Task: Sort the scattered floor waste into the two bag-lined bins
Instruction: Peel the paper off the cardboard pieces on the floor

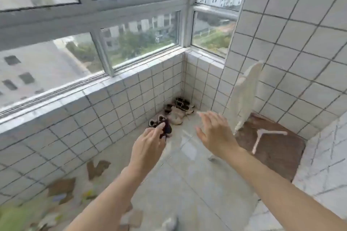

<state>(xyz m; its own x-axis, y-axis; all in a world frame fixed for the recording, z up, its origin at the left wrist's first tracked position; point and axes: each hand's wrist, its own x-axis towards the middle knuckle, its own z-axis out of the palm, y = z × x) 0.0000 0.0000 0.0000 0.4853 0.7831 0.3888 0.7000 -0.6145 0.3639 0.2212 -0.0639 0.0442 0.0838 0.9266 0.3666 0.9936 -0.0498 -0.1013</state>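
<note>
- Down on the tiled floor, head view: plenty is left to sort. Brown cardboard scraps lie against the low tiled wall at lower left, with blurred green and coloured litter beyond them toward the corner of the frame.
- Neither bag-lined bin shows anywhere, so how much has already gone in is impossible to tell; judging by the spread of waste, the job looks early.
- Left hand is out in front, its grip pinching a small dark object between fingertips and thumb. What that object is, I cannot make out.
- Right hand hangs beside it, grip spread, fingers straight, holding nothing.
- Behind the hands, shoes are piled in the corner under the window. Waste or not? Hard to say.
- To the right, a white hanger lies on a brown mat, and a pale cloth stands against the wall.
- Bottom edge: grey and brown bits are smeared by motion blur and partly cut off.
</note>
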